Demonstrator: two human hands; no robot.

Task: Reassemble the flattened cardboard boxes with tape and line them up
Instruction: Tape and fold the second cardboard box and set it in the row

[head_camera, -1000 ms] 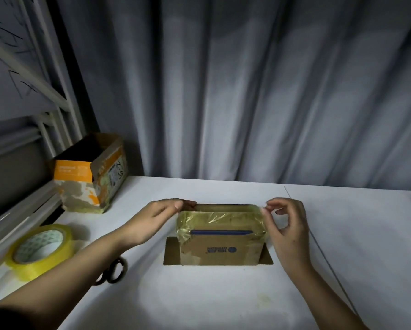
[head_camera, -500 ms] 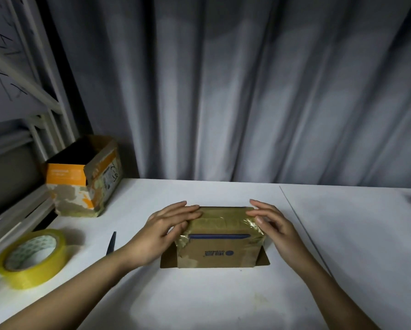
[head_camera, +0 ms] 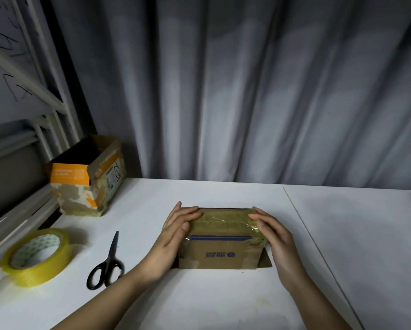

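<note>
Nearest the camera, two bare forearms reach forward over the white tabletop [head_camera: 199,303]. To the left lie black-handled scissors [head_camera: 107,263], blades closed and pointing away, and further left a roll of yellowish clear tape [head_camera: 36,257] lies on its side near the tabletop's left edge.

In the middle stands a small brown cardboard box [head_camera: 220,248] with a blue stripe and a blue printed mark on its near face. Its bottom flaps splay out flat on the tabletop at either end. Glossy tape covers its top and wraps down over the upper part of the near face.

The left hand [head_camera: 173,236] lies against the box's left end, fingers [head_camera: 188,214] straight and close together, pressed flat over the taped top corner. The right hand [head_camera: 274,236] mirrors it at the right end, its fingers [head_camera: 259,215] extended and resting on the tape at the top right corner. Neither hand curls round anything.

Farther back on the left, near the tabletop's rear corner, an orange-and-brown box [head_camera: 88,177] stands upright with its top open, well apart from the small box. A white metal frame [head_camera: 45,110] rises at far left, and a grey pleated curtain [head_camera: 247,91] hangs behind the tabletop.
</note>
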